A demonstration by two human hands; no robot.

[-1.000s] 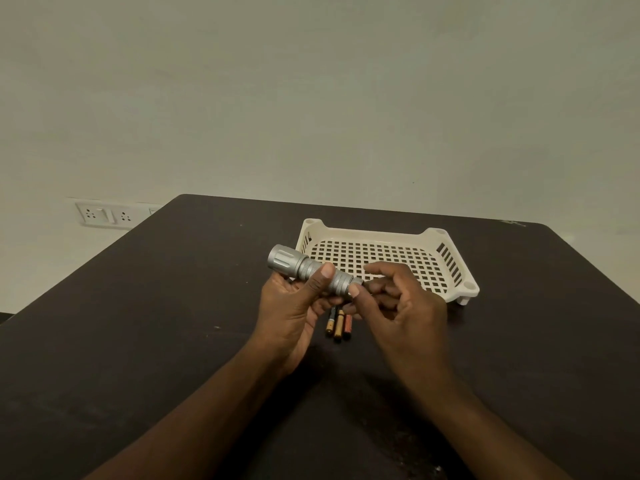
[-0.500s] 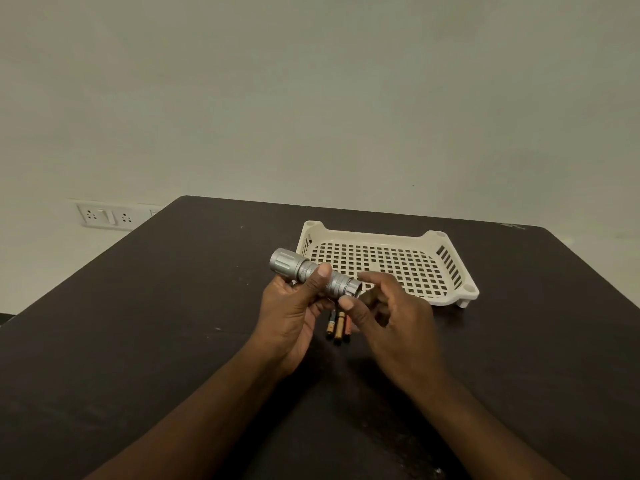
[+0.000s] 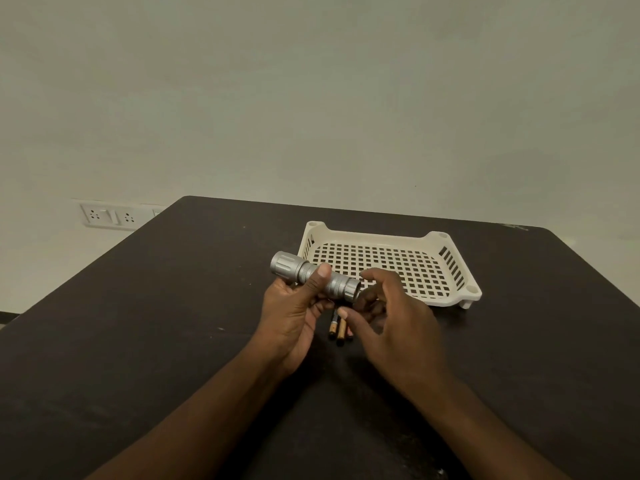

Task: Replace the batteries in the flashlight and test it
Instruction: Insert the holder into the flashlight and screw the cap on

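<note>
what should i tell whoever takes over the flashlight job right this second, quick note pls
Left hand: shut on the silver flashlight, held level above the table, head pointing left.
Right hand: open, fingers curled by the flashlight's tail end; holds nothing that can be seen.
Batteries: lying together on the table under the hands, in front of the white basket.
Done: flashlight picked up. Whether the tail cap is off cannot be told.
Left: swap the batteries, close, test the light.

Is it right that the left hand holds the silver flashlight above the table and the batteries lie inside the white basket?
Not quite. The head view shows the batteries lying on the table, in front of the basket. The left hand does hold the flashlight.
</note>
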